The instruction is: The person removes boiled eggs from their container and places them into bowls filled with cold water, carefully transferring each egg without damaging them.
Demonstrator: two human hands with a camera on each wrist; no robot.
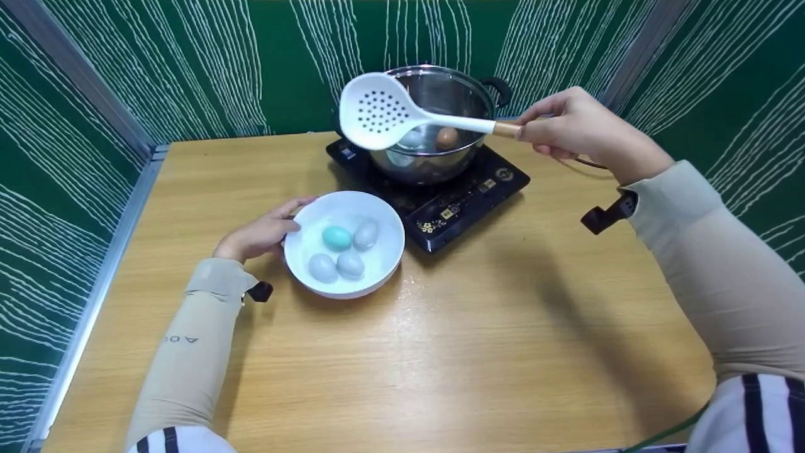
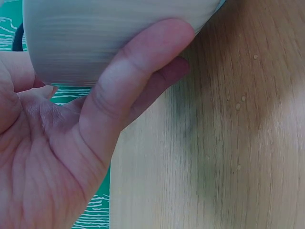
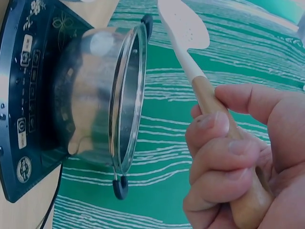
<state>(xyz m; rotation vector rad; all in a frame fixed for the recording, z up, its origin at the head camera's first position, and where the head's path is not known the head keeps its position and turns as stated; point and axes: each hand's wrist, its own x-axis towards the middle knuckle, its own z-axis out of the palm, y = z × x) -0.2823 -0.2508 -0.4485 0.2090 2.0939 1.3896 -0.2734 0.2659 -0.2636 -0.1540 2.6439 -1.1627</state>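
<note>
My right hand [image 1: 582,129] grips the wooden handle [image 3: 209,98] of a white slotted spoon [image 1: 382,112], its perforated head level over the pot's left part. Beneath it is a steel pot [image 1: 434,165] with dark side handles; a brown egg [image 1: 447,138] shows inside, and the spoon covers part of the opening. My left hand [image 1: 261,231] holds a white bowl [image 1: 394,255] by its left side, fingers against its outer wall [image 2: 95,43] in the left wrist view. In the bowl lie a turquoise egg [image 1: 338,238] and several pale bluish-white eggs [image 1: 350,265].
The pot stands on a black induction cooker [image 1: 462,211], with its cord [image 3: 53,195] trailing off beside it. Water drops [image 1: 412,283] dot the wooden table [image 1: 478,352] right of the bowl. Green panels [image 1: 207,69] with white lines enclose the back and sides.
</note>
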